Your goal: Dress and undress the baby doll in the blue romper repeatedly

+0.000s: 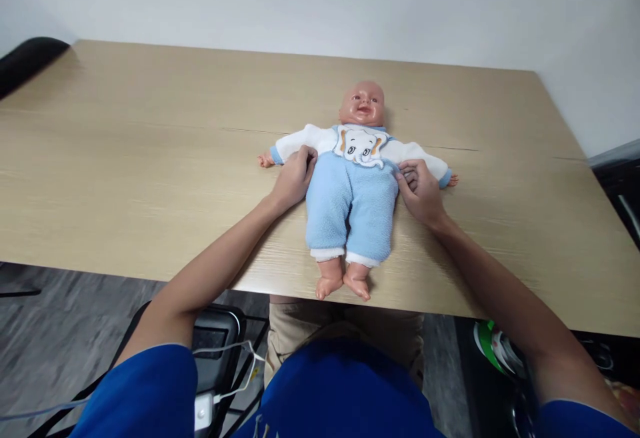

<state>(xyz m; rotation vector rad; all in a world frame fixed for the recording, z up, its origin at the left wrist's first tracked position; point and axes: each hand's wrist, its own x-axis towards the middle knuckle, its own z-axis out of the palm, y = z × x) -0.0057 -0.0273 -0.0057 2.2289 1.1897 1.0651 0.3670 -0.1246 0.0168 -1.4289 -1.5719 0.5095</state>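
A baby doll [364, 106] lies on its back on the wooden table, head away from me and bare feet near the front edge. Its arms are spread to both sides. It wears a fuzzy outfit [330, 191] with white sleeves, light blue legs and a white elephant face [359, 145] on the chest. My left hand [298, 175] is closed at the left side of the outfit's waist, fingertips partly hidden. On the opposite side, my right hand [420, 188] pinches the blue cloth at waist height between thumb and curled fingers.
The light wooden table [150, 145] reaches back to a white wall [310, 5]. A black chair back [33, 61] stands at the far left. Below the table's front edge are a black case [217, 328] with white cables and a green and white round object [493, 348].
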